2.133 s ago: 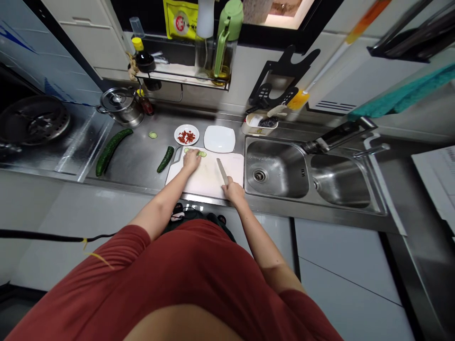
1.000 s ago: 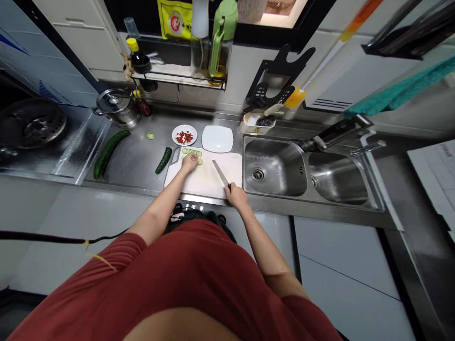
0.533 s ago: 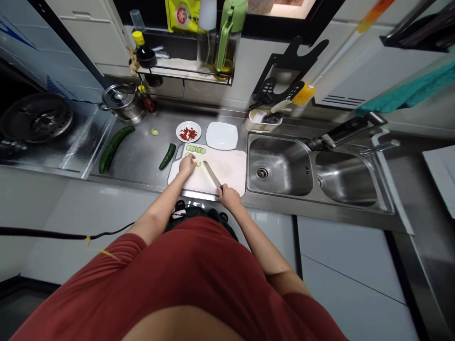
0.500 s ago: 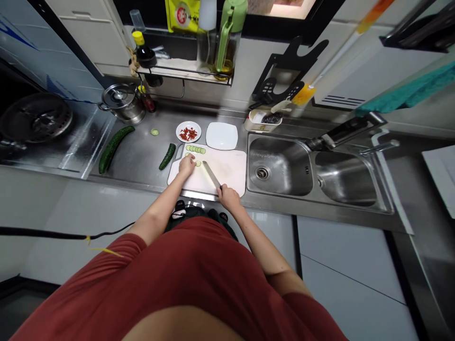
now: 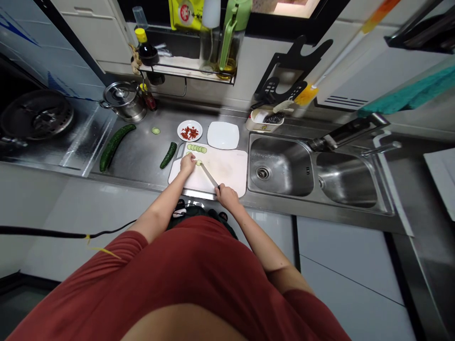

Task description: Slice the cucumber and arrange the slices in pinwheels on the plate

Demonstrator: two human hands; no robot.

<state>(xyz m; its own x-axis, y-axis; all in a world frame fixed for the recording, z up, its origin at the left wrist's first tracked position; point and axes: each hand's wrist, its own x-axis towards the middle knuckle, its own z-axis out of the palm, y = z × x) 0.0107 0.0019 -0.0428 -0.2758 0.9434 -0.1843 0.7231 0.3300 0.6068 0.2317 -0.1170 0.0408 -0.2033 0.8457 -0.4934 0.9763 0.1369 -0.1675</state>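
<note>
My right hand (image 5: pixel 228 197) is wrapped round the handle of a kitchen knife (image 5: pixel 209 175). Its blade points up and left across the white cutting board (image 5: pixel 227 175), and the tip meets a cucumber slice (image 5: pixel 199 163). Just left of that slice, my left hand (image 5: pixel 187 164) rests over the board with its fingers drawn together; what they hold, if anything, is hidden. Above the left hand lies a row of overlapping cucumber slices (image 5: pixel 197 148) along the board's top edge. A cut length of cucumber (image 5: pixel 168 155) lies on the counter left of the board.
A plate of chopped red chilli (image 5: pixel 189 130) and a white square plate (image 5: pixel 222 135) stand behind the board. To the right is a double steel sink (image 5: pixel 284 166). A long cucumber (image 5: pixel 115 148), a cucumber end piece (image 5: pixel 155 130) and a lidded pot (image 5: pixel 124 102) are at left.
The knife tip has shifted left and down slightly, closing the gap to the loose cucumber slice. My left hand stays in nearly the same place. The whole view has shifted slightly.
</note>
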